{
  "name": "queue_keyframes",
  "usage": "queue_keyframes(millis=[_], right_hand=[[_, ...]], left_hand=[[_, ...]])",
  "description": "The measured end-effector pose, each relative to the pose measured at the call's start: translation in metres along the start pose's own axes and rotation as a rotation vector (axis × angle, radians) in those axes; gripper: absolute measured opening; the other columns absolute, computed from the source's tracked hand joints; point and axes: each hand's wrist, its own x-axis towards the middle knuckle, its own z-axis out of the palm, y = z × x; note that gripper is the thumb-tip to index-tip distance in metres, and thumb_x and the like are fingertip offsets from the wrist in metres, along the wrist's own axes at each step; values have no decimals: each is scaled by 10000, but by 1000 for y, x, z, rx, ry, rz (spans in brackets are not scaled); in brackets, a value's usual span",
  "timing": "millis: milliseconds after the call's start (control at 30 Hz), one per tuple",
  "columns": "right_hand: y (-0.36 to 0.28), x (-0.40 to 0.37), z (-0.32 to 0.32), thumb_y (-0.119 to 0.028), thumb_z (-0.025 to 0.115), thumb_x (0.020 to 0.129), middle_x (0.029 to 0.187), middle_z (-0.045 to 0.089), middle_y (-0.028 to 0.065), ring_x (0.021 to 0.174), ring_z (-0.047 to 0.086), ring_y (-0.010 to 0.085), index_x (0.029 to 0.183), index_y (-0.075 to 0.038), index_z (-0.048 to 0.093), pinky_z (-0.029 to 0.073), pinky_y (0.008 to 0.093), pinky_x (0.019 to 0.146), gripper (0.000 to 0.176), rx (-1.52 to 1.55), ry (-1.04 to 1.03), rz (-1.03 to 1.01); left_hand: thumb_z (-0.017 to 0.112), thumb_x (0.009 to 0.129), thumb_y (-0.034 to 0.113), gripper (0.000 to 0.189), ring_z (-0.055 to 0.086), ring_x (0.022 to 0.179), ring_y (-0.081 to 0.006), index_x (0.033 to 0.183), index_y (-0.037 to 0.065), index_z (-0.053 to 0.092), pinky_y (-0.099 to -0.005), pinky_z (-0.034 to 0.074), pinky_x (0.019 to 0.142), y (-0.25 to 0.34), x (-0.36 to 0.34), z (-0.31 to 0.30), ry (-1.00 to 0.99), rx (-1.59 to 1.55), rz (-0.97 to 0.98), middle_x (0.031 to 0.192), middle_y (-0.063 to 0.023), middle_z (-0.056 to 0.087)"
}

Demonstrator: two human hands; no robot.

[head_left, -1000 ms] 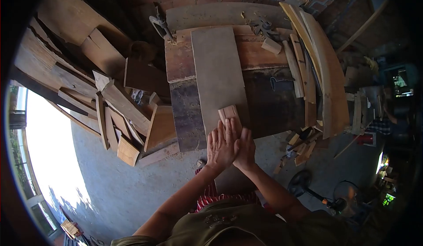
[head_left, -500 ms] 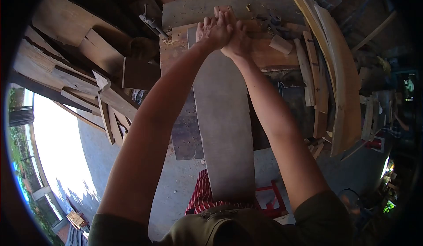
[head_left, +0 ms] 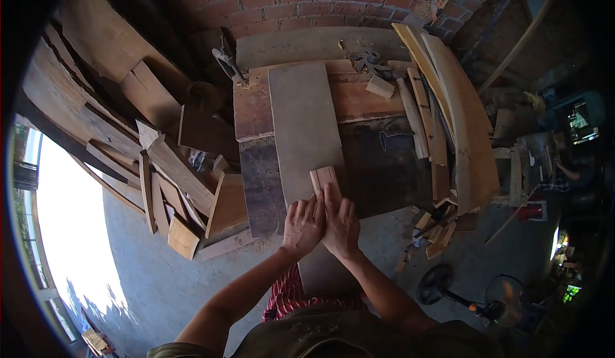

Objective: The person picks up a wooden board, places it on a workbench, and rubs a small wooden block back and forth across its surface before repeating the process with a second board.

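Nearest me, past the striped cloth (head_left: 288, 291) over my legs, the long plank (head_left: 304, 117) juts beyond the near edge of the desk (head_left: 391, 178). Around that edge my right hand (head_left: 341, 228) closes over the near end of a wooden block (head_left: 325, 176), index finger stretched along it; my left hand (head_left: 303, 228) lies alongside, fingers close together, their grip hidden. The block sits on the plank by its right edge, a long run of flat surface ahead. Dark desktop flanks the plank, wider rightward, up to the leaning boards (head_left: 471, 127). Beyond lie a small offcut (head_left: 380, 87) and the brick wall (head_left: 282, 2).
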Motion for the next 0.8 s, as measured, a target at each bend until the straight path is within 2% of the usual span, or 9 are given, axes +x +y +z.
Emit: queue_keyframes(millis=[100, 200, 333, 400, 467, 533, 667, 733, 800], right_hand=[[4, 15, 6, -217, 686, 769, 1359, 475, 124, 849, 526, 265, 1448, -100, 398, 544, 326, 649, 747, -48, 38, -76], [11, 77, 12, -220, 684, 776, 1243, 508, 163, 861, 538, 275, 1449, -95, 387, 554, 328, 627, 746, -107, 50, -149], [21, 178, 25, -235, 681, 790, 999, 499, 185, 931, 572, 328, 1471, -100, 321, 561, 356, 622, 782, 39, 85, -5], [29, 241, 33, -247, 668, 806, 1053, 505, 201, 975, 569, 358, 1470, -102, 294, 562, 411, 688, 775, 44, 119, 21], [36, 299, 37, -281, 637, 836, 1100, 502, 216, 1022, 556, 381, 1462, -119, 280, 543, 474, 766, 738, 83, 121, 31], [41, 335, 42, -315, 608, 856, 1138, 498, 223, 1058, 545, 388, 1465, -144, 266, 526, 488, 800, 719, 121, 101, 43], [42, 332, 48, -332, 601, 860, 1128, 502, 217, 1052, 542, 383, 1459, -155, 282, 527, 473, 781, 702, 64, 187, 59], [36, 304, 53, -317, 605, 857, 1102, 507, 208, 1024, 544, 373, 1455, -140, 305, 524, 463, 747, 693, 14, 245, 80], [28, 249, 45, -290, 613, 851, 1075, 510, 196, 992, 546, 360, 1447, -134, 340, 522, 441, 704, 673, 53, 224, 42]], left_hand=[[567, 811, 102, 571, 606, 1008, -248, 1334, -102, 465, -377, 454, 902, -1, 13, 5, -92, 224, 15, 1209, -196, 615], [567, 813, 100, 574, 613, 1028, -235, 1342, -92, 453, -357, 485, 861, -31, 65, 11, -132, 269, -5, 1238, -185, 610], [548, 846, 101, 604, 629, 1028, -249, 1391, -94, 377, -351, 512, 853, -92, 160, 21, -96, 230, 65, 1182, -185, 627], [538, 865, 88, 584, 646, 1002, -255, 1394, -89, 366, -352, 512, 874, -112, 221, 7, -233, 229, -18, 1094, -169, 670], [527, 888, 94, 580, 653, 989, -268, 1408, -82, 341, -366, 529, 843, -141, 277, 12, -221, 329, -20, 1010, -166, 694], [525, 901, 106, 548, 652, 994, -282, 1389, -79, 357, -387, 535, 830, -165, 309, 21, -67, 510, 134, 1002, -185, 691], [533, 896, 120, 477, 646, 1010, -288, 1315, -71, 407, -405, 529, 831, -152, 312, 12, -104, 435, 100, 982, -168, 695], [538, 888, 120, 305, 621, 1039, -278, 1154, -29, 532, -399, 513, 859, -136, 286, 11, -218, 317, -102, 1030, -124, 685], [565, 840, 96, 161, 606, 992, -295, 977, 13, 588, -409, 519, 808, -129, 226, 17, -160, 295, 27, 1069, -108, 656]])
